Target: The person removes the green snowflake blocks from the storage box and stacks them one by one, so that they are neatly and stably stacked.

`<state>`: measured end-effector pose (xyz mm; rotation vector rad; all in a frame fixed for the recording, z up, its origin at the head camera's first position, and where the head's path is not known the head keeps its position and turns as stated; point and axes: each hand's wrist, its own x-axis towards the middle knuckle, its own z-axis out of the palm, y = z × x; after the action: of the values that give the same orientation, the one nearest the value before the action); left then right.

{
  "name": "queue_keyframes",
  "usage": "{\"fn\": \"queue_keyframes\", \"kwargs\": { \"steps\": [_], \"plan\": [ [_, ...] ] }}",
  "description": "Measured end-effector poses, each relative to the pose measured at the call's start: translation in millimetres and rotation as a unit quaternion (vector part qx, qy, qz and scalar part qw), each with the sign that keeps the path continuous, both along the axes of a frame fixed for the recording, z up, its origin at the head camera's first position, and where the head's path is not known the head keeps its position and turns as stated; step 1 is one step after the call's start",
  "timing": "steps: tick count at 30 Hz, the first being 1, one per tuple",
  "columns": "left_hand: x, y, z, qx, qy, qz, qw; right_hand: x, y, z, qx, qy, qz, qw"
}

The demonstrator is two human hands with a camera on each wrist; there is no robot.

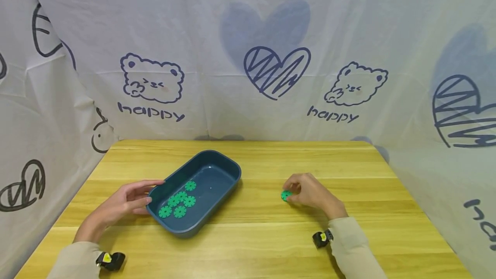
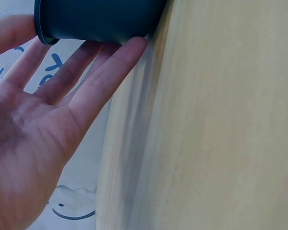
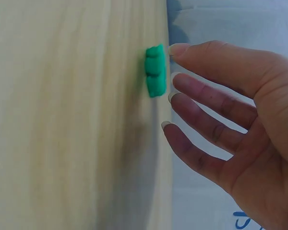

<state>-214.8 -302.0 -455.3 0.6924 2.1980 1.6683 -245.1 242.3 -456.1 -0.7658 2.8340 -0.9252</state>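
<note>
At the left, a dark blue rectangular tray (image 1: 217,203) stands slantwise on the table with several green notched discs (image 1: 180,212) in its near half. My left hand (image 1: 124,199) is at the tray's left end; its fingers are spread and nearly straight. In the left wrist view, fingertips (image 2: 137,44) meet the outside of the tray wall (image 2: 101,21). Farther right, a single green notched disc (image 1: 286,195) lies on the table under my right hand (image 1: 310,190). The right wrist view shows this disc (image 3: 155,71) edge-on, with loosely bent fingers (image 3: 197,108) beside it.
The wooden table (image 1: 255,244) reaches back to a white cloth (image 1: 217,98) printed with hearts and bears, which also hangs at both sides. Small black devices with yellow marks sit by the left wrist (image 1: 110,261) and right wrist (image 1: 322,239).
</note>
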Motion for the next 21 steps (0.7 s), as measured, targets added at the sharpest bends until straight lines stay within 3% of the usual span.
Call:
{"fn": "queue_keyframes", "kwargs": {
  "steps": [7, 14, 21],
  "plan": [
    [0.3, 0.2, -0.9, 0.004, -0.001, -0.002, 1.0000, -0.8, -21, 21.3, -0.002, 0.002, 0.007, 1.0000],
    [1.1, 0.4, -0.4, 0.008, -0.017, -0.003, 0.9998, -6.0, -63, 47.3, -0.007, 0.014, 0.086, 0.9962],
    [1.0, 2.0, 1.5, -0.001, -0.018, 0.004, 0.9998, -15.5, -111, 56.4, -0.016, 0.008, 0.145, 0.9892]
  ]
}}
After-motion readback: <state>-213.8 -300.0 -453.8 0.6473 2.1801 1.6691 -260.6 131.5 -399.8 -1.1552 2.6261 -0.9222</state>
